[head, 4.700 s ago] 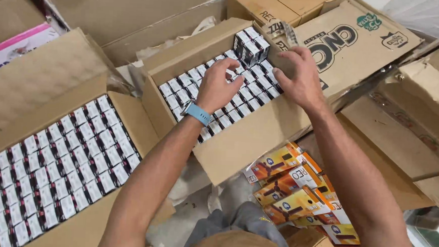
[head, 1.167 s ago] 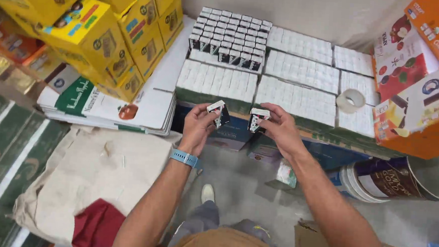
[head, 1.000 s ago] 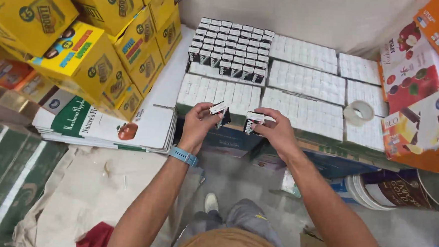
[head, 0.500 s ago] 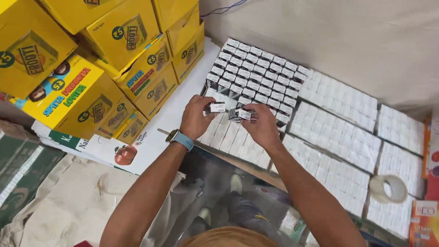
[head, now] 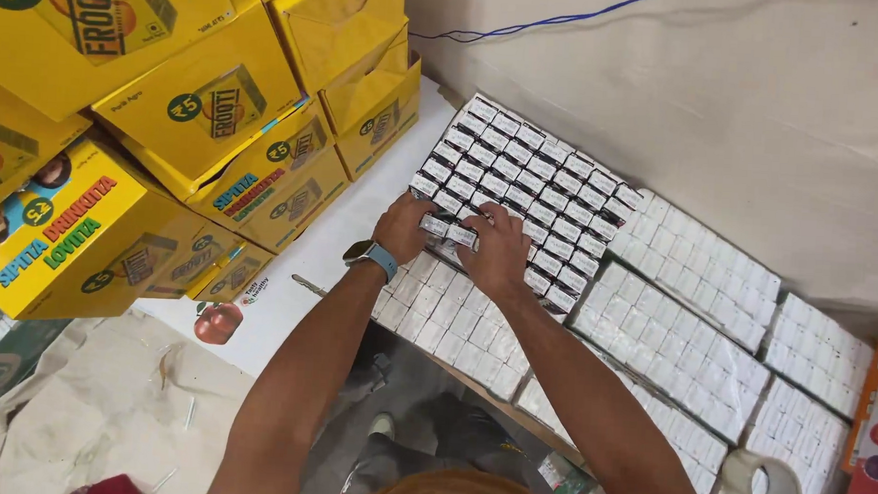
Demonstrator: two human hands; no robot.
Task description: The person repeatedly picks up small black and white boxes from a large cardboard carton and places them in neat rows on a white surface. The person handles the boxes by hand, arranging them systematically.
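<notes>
Both of my hands rest at the near edge of a block of small white-and-black boxes (head: 533, 177) stacked upright on a layer of flat white packs (head: 654, 339). My left hand (head: 403, 225), with a blue watch on its wrist, pinches a small box (head: 434, 224) against the stack's front row. My right hand (head: 494, 248) presses another small box (head: 462, 235) down beside it. The two held boxes touch each other.
Yellow cartons (head: 166, 112) are piled high at the left, close to my left arm. A roll of clear tape (head: 762, 484) lies on the white packs at lower right. A pale wall (head: 746, 113) stands behind. Cloth and floor lie below.
The view turned from open cartons of boxes to this shelf. My hands carried two small boxes up from the shelf's front edge to the stacked block and now set them against it.
</notes>
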